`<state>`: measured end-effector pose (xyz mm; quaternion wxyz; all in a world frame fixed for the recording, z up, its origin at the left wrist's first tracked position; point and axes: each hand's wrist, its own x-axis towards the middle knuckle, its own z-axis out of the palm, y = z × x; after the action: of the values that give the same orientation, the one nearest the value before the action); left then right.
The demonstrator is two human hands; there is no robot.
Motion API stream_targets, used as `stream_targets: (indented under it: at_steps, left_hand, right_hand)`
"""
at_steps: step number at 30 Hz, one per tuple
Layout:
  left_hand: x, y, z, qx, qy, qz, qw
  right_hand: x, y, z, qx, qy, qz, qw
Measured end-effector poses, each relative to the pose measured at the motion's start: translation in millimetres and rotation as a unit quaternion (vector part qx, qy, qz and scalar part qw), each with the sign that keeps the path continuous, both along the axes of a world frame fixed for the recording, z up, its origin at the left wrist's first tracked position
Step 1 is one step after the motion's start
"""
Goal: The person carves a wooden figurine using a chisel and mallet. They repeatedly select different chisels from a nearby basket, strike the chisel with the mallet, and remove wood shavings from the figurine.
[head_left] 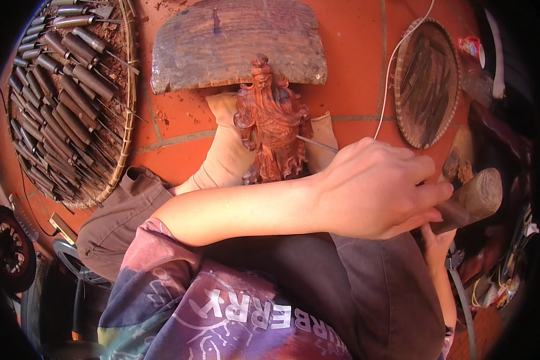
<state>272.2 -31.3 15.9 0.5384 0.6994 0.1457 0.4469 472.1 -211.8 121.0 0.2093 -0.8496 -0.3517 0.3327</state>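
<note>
A reddish carved wooden statuette (276, 129) of a bearded figure in robes stands between my feet, which are in beige socks. My left hand (381, 189) reaches across from the left, closed round a carving chisel. The chisel's thin metal blade (318, 144) slants out of the fist, its tip at the statuette's right side. The dark chisel handle (450, 217) sticks out beyond the little finger. Against the handle's end is a wooden mallet (486, 195). My right hand (438, 243), partly hidden behind the left, is closed on the mallet; its grip shows only in part.
A thick worn wooden board (240, 42) lies behind the statuette. On the left, a round woven tray (129, 108) is full of chisels. A smaller basket (402, 114) at the right holds dark, slim tools. A white cord (390, 66) runs over the red tiles (180, 159).
</note>
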Motion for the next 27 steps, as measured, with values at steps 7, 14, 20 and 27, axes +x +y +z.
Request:
stream_targets:
  at_steps: [7,14,20,27]
  left_hand:
    - [-0.9,-2.5,-7.5,-0.013,0.016,0.004,1.000]
    - [0.5,-3.8,-10.6,-0.015,0.023,0.012,1.000]
    - [-1.2,-2.6,-10.3,-0.003,0.040,0.002,0.999]
    - [1.2,-4.6,-12.7,-0.014,0.028,0.012,0.999]
  right_hand:
    - [-0.9,3.0,0.9,-0.057,0.016,-0.001,0.998]
    - [-1.2,7.1,2.6,-0.122,0.025,-0.014,0.992]
    - [0.8,5.8,2.4,-0.118,0.027,-0.001,0.993]
    - [1.0,7.0,1.6,-0.115,0.036,0.007,0.993]
